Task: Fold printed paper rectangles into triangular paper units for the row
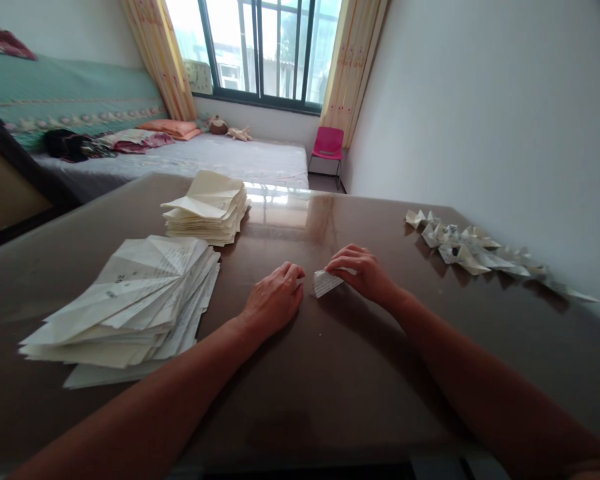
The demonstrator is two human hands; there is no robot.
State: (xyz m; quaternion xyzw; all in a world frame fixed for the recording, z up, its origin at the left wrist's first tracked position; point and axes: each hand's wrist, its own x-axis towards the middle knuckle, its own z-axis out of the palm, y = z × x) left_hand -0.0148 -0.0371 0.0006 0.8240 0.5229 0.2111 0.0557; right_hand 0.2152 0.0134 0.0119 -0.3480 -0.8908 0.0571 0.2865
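My right hand (pixel 359 270) pinches a small folded piece of printed paper (pixel 326 283) between thumb and fingers, just above the tabletop. To the left of that paper, my left hand (pixel 278 293) rests on the table with its fingers loosely curled. A small gap shows between its thumb and index finger, and I see nothing in it. A pile of creased printed sheets (pixel 130 287) lies left of my left hand. Behind it stands a second stack of cream paper (pixel 207 203). Several folded paper pieces with pointed tips (pixel 463 247) form a row at the right.
The glossy brown table (pixel 290 400) spans the foreground, with a white wall (pixel 455 100) along its right. Past the far edge are a bed (pixel 260 160) and a pink chair (pixel 327 143). A dark-framed chair back (pixel 17 180) stands at the left.
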